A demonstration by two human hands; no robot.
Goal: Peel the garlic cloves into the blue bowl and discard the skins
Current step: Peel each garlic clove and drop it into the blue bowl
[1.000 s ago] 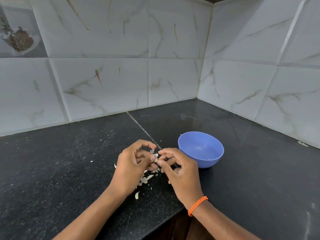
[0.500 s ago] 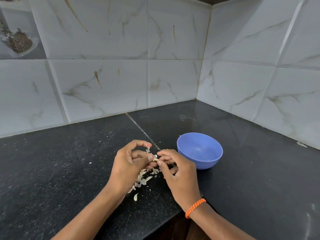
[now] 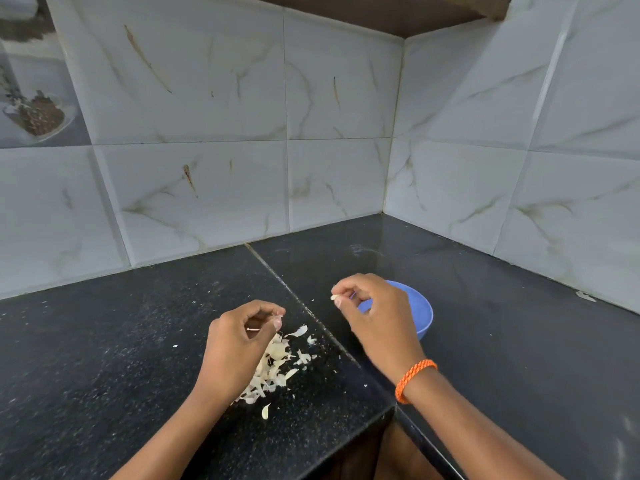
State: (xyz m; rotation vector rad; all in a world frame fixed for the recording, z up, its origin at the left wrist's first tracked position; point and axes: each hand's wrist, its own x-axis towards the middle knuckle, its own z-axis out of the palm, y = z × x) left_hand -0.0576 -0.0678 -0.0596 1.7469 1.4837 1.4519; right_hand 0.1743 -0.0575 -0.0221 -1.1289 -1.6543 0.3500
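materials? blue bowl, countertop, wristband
Blue bowl: likely plastic, matte uniform colour, thin rim. Countertop: looks like polished black granite, speckled, reflective, seam line. Wristband on the right wrist: braided orange cord or thread, by its woven texture.

Corner of a kitchen here. Two walls meet at a right angle, both covered in big glossy white tiles with faint brown and grey marble veining. One tile at the far left has a printed picture on it, looks like a dish of something dark. Worktop is black speckled stone with a seam running diagonally. A dark wooden shelf underside sits up top. Lighting is soft and even.
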